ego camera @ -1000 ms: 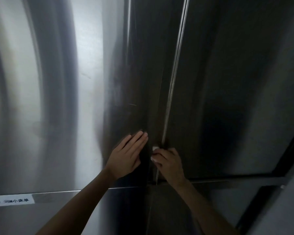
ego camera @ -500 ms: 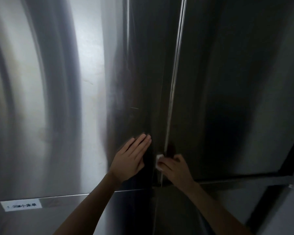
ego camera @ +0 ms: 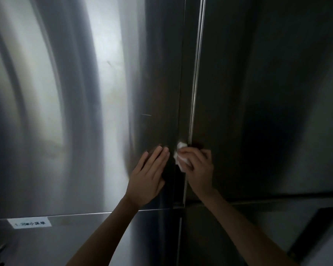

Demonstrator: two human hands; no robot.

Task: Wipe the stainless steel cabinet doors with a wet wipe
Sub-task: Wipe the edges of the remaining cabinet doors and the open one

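Right hand (ego camera: 199,168) grips a crumpled white wipe (ego camera: 181,157), fingers curled round it, pressing it to the seam where the two doors meet, beside the bright strip (ego camera: 196,83) and near the doors' bottom edge. Left hand (ego camera: 149,175) lies flat on the left door (ego camera: 75,121), fingers straight and together, just beside the wipe. The right door (ego camera: 267,93) is dark. Under the left door's bottom edge a white label (ego camera: 29,224) sticks to the lower panel (ego camera: 85,244) — print too blurred to read.
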